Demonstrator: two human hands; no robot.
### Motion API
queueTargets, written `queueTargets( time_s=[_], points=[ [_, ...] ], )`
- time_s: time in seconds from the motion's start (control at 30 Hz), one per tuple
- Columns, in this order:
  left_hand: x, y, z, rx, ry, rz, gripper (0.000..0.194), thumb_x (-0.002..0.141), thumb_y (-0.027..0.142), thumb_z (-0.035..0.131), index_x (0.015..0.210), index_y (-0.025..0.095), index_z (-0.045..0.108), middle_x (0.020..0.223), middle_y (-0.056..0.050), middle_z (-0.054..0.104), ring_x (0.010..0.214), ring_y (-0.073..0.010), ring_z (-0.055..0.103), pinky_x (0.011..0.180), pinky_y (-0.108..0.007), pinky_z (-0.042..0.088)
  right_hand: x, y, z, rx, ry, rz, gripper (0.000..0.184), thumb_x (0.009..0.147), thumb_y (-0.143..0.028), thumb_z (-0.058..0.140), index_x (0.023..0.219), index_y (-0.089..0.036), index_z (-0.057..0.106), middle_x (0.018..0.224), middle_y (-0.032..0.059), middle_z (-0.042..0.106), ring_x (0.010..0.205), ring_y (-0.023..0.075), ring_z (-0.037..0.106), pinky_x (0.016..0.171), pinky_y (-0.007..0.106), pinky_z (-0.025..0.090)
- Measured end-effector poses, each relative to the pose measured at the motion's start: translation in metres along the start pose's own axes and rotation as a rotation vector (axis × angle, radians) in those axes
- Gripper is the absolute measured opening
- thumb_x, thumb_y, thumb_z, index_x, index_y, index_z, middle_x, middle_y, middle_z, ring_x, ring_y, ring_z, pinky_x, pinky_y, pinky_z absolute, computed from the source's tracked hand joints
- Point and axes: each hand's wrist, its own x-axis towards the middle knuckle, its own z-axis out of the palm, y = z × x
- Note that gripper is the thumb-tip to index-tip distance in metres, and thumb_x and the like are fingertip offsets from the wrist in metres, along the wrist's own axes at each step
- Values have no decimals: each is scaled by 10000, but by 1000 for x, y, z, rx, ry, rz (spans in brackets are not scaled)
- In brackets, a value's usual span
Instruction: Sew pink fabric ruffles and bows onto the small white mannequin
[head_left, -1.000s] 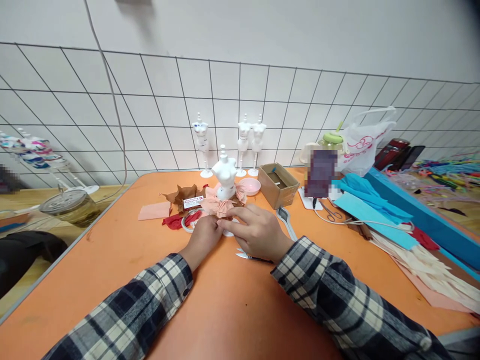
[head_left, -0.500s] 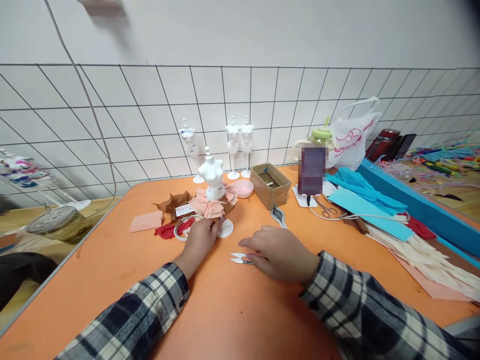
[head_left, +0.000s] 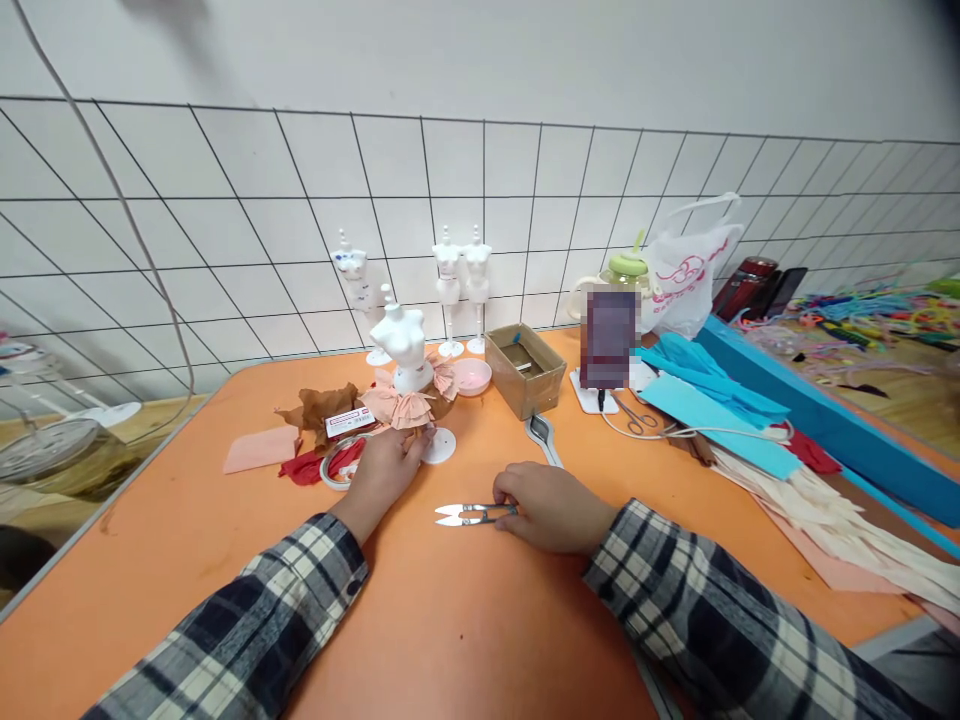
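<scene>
A small white dress-form mannequin point(head_left: 403, 345) leans slightly, with ruffled peach paper point(head_left: 401, 405) and some brown around its waist. My left hand point(head_left: 384, 470) is closed just below the ruffle, round the mannequin's stand, though the fingertips are partly hidden. Its round white base point(head_left: 440, 446) shows to the right of the fingers. My right hand point(head_left: 555, 505) pinches the handle end of thread snips point(head_left: 465, 514) close to the tabletop. The snips' blades point left, and they are spread apart.
A roll of tape point(head_left: 330, 470), red and brown scraps and a peach sheet point(head_left: 262, 449) lie left. Behind stand a pink bowl point(head_left: 472, 377), a cardboard box point(head_left: 529, 385) and more mannequins point(head_left: 448, 270). A phone point(head_left: 609, 340), scissors point(head_left: 637, 420) and crepe paper point(head_left: 720, 420) are right.
My right hand has closed on the handle end of the snips, which now show more fully. The left hand stays at the mannequin, which tilts slightly more. The view has shifted a little right.
</scene>
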Motion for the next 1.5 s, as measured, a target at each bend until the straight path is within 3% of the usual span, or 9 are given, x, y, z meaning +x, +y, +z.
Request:
queueTargets(
  time_s=[0.23,0.4,0.5,0.6,0.73,0.93,1.2,1.4,1.5],
  points=[
    [-10,-5,-22,-6,69,49,354,875,418,451,884,164,696,818,-82,712,767,-238,631,640,-295,417,5,8,0,33,18,34,142,820,-301,653,889,-189,600,843,13,613,748,138,526,610,251,314],
    [-25,-43,-52,68,164,54,311,896,394,447,906,193,685,823,-63,691,793,-240,586,664,-318,405,4,11,-2,25,31,22,139,839,-306,639,913,-190,619,858,23,607,795,150,544,642,256,348],
    [-32,-71,-67,105,93,147,309,902,388,441,875,202,686,769,-62,685,760,-237,570,688,-334,403,4,12,-2,14,66,22,148,846,-308,633,934,-190,624,923,41,608,865,165,557,690,266,375],
    [-35,-84,-76,172,28,276,291,844,459,525,815,222,692,783,-63,696,785,-249,570,739,-351,397,4,13,0,14,74,41,146,858,-308,615,944,-190,624,935,43,610,867,164,566,701,272,384],
    [-33,-81,-74,238,-117,360,300,787,529,586,785,249,693,854,-49,712,833,-250,580,791,-358,375,5,15,2,6,113,92,148,869,-313,594,947,-191,621,937,39,611,877,167,569,712,277,391],
    [-32,-77,-64,229,-158,378,279,872,440,490,826,234,674,821,-56,684,831,-245,565,778,-350,369,6,19,3,2,120,121,147,867,-310,588,954,-194,616,959,36,601,878,160,563,724,276,393],
    [-39,-87,-64,-137,-16,55,264,918,428,401,885,206,538,788,-22,607,734,-200,552,684,-289,413,5,20,3,13,121,132,150,860,-311,595,962,-203,615,969,25,604,855,147,562,698,261,375],
    [-54,-54,-59,-595,45,-157,312,898,492,440,933,202,551,770,2,571,703,-174,526,640,-261,425,6,24,4,-21,150,192,144,862,-338,588,935,-218,620,923,12,616,820,148,559,651,260,342],
    [-62,-35,-55,-670,-29,-198,468,907,562,337,868,177,601,791,-37,625,732,-199,556,651,-285,443,7,24,4,-27,155,216,153,866,-355,581,933,-224,624,921,11,624,818,152,561,637,261,333]
  ],
)
